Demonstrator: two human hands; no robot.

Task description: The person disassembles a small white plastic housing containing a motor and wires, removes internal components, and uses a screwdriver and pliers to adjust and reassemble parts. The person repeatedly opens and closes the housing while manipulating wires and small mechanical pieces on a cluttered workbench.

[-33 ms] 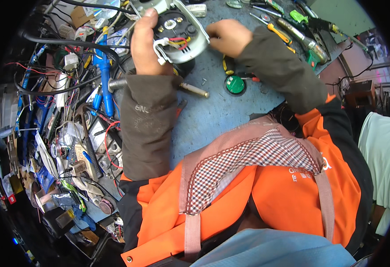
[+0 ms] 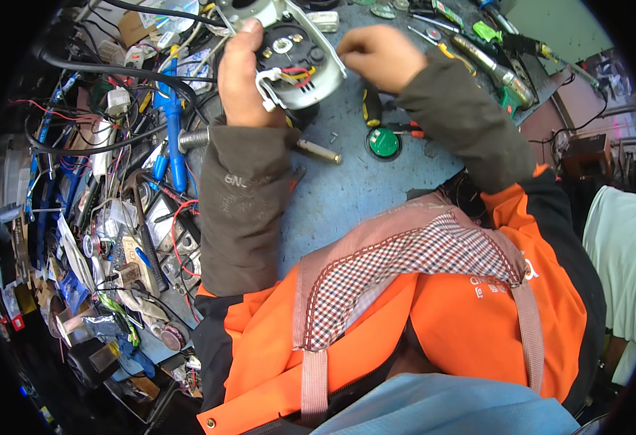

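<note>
My left hand (image 2: 244, 76) is closed round the left side of an open white plastic housing (image 2: 325, 85), thumb on top. Inside the housing sits a round black part (image 2: 283, 47) with brass-coloured contacts, and red, yellow and white wires (image 2: 296, 75) lie at its near end. My right hand (image 2: 383, 56) is closed at the housing's right edge, fingertips curled together; whatever they pinch is hidden. Below it on the bench lie a yellow-and-black handled tool (image 2: 372, 107), a round green disc (image 2: 383, 143) and a red-handled tool (image 2: 410, 129).
A brown-and-metal rod (image 2: 319, 150) and tiny screws (image 2: 334, 136) lie on the blue bench (image 2: 361, 196). Cables, blue tools (image 2: 169, 109) and loose parts crowd the left. Screwdrivers and a metal tube tool (image 2: 496, 69) lie at the far right.
The housing has tilted slightly and its wires sit differently. My right hand has shifted a little right, and more of the yellow-and-black and red-handled tools shows.
</note>
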